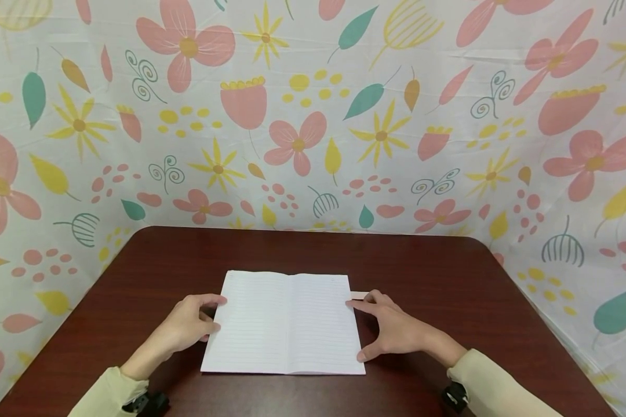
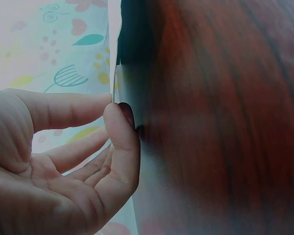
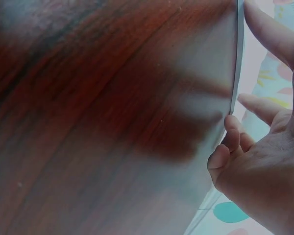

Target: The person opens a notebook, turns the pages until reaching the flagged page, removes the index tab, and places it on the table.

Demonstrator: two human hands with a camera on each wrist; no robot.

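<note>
An open notebook [image 1: 250, 324] with lined white pages lies on the dark wooden table. My left hand [image 1: 188, 324] is at its left edge. In the left wrist view, the thumb and a curled finger of that left hand [image 2: 88, 147] pinch the thin edge of the notebook [image 2: 114, 44]. Over on the right side, my right hand [image 1: 396, 330] touches the right edge with thumb and index finger spread well apart. Its other fingers bend beside the edge in the right wrist view, near the notebook's side [image 3: 238, 54]. A narrow white strip [image 1: 359, 295] sticks out under the right hand's fingers.
The reddish-brown table [image 1: 313, 252] has rounded far corners. A white cloth [image 1: 313, 197] printed with flowers and leaves hangs behind it and along both sides. A dark wrist device [image 1: 455, 396] sits at the right sleeve, with another [image 1: 146, 403] at the left.
</note>
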